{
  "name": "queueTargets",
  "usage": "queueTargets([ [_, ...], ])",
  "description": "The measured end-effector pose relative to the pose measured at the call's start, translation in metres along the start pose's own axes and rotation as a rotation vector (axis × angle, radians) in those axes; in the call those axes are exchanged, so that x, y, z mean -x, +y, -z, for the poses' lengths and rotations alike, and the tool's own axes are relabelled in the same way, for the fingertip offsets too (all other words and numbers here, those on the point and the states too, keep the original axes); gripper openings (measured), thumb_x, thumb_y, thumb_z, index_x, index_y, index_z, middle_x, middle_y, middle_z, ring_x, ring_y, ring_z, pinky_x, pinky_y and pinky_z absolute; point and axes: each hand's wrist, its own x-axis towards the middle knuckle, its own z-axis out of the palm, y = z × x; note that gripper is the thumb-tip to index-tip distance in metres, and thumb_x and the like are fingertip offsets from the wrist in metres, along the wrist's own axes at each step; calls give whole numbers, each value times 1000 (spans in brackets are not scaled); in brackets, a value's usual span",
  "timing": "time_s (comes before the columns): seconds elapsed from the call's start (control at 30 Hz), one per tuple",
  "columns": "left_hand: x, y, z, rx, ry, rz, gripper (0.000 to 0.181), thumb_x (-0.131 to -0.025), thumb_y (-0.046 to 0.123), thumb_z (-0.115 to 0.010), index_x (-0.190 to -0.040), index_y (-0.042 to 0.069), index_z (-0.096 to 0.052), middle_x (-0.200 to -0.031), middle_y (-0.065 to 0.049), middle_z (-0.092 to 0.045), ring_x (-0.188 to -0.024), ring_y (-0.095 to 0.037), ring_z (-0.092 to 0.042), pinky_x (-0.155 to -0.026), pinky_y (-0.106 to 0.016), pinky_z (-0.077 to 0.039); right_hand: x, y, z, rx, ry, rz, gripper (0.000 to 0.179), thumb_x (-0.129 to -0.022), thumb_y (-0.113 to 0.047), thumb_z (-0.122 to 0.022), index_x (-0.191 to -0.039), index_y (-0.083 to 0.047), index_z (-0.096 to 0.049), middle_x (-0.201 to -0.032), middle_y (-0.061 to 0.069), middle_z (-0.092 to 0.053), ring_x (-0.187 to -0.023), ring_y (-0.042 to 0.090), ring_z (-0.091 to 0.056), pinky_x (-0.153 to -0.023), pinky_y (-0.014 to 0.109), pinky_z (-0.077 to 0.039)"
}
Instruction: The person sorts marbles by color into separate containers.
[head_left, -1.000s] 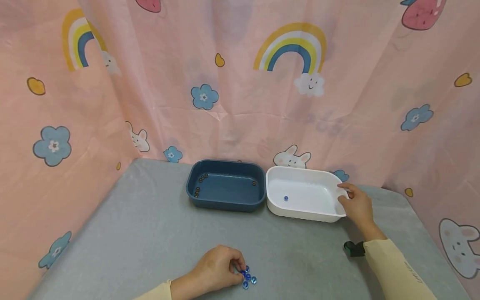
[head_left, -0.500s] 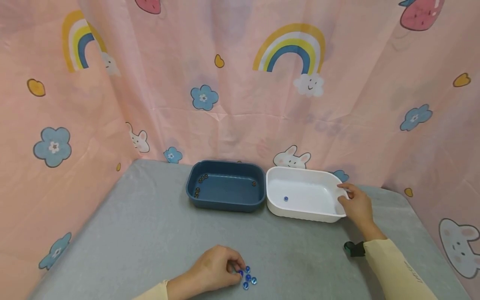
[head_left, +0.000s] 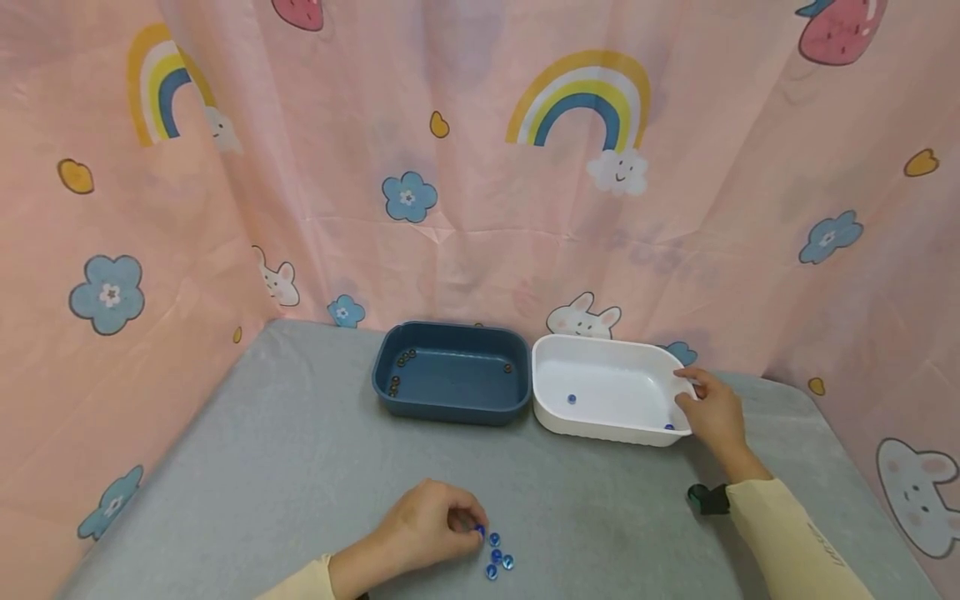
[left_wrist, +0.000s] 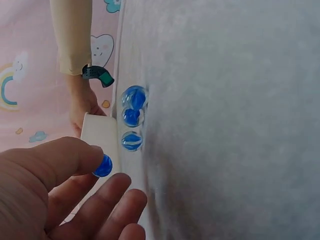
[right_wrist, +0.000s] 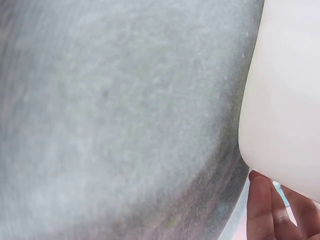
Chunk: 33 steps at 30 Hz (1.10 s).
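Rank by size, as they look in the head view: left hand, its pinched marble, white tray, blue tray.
1. White tray and blue tray: too alike to rank
2. Left hand
3. Pinched marble

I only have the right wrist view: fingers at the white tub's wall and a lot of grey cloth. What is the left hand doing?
Observer: The left hand is pinching a blue marble.

Operator: And inside the white tub?

Observer: Two more blue marbles show inside it.

Operator: What stands next to that tub?

Observer: A dark blue tub, on its left in the head view.
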Motion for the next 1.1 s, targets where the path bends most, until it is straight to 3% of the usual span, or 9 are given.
queueTargets([
  [0.27, -8, 3, 6, 68, -2, 0, 12, -79, 10, -72, -89, 16, -74, -76, 15, -66, -67, 6, -56, -61, -16, -48, 0, 0, 0, -6, 4, 10, 40, -90, -8, -53, -130, -1, -56, -128, 33, -54, -110, 45, -56, -85, 55, -50],
  [0.4, -12, 3, 9, 119, 5, -21, 15, -80, 7, -72, -92, 13, -74, -83, 10, -71, -71, 4, -58, -64, -18, -49, -1, 1, 0, -1, 10, 18, 40, -89, -7, -53, -129, -1, -57, -126, 33, -56, -106, 44, -58, -80, 51, -52],
  [0.53, -15, 3, 12, 118, 31, -58, 15, -80, 5, -70, -93, 10, -74, -87, 5, -73, -75, 4, -59, -68, -18, -50, -1, 3, 0, 2, 15, 27, 40, -88, -7, -54, -128, -1, -57, -125, 33, -57, -104, 43, -59, -76, 46, -52],
  [0.83, -25, 8, 19, 141, 42, -51, 15, -84, 9, -68, -98, 10, -74, -89, 6, -73, -76, 2, -61, -70, -19, -51, 0, 2, 0, -1, 2, 13, 40, -89, -7, -53, -129, -1, -56, -127, 33, -55, -107, 44, -57, -83, 53, -51],
  [1.1, -37, 13, 22, 132, 107, -83, 15, -85, 12, -68, -98, 16, -75, -89, 6, -73, -76, 1, -63, -69, -20, -51, 0, 3, -1, -5, -10, -2, 41, -90, -8, -53, -130, -2, -55, -128, 33, -54, -107, 44, -56, -85, 55, -50],
])
